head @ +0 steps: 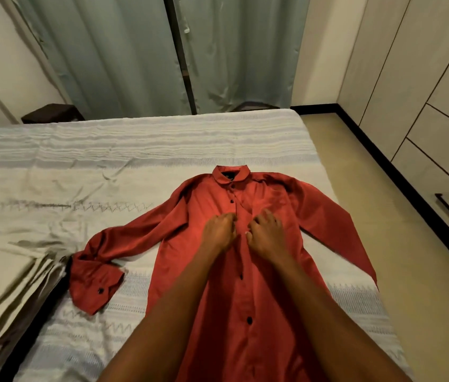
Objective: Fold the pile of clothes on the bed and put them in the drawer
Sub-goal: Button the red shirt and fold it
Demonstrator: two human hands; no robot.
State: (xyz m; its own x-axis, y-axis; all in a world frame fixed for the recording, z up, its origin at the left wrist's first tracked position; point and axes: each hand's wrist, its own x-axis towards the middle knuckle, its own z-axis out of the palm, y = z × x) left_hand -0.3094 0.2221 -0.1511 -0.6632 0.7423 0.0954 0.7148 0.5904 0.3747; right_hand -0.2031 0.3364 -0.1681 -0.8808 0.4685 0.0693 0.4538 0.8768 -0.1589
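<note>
A: What do you see?
B: I see the bed (140, 150) first. The red shirt (267, 271) lies flat on it, front up, near the drawers (438, 172)
A: And the hands?
B: My left hand (219, 230) and right hand (266, 232) both pinch the shirt's middle, fingers curled, by the small black buttons (249, 320)

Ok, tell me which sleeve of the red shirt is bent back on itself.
The sleeve on the image's left: it bends at the elbow, cuff doubled over. The other sleeve lies straight.
</note>
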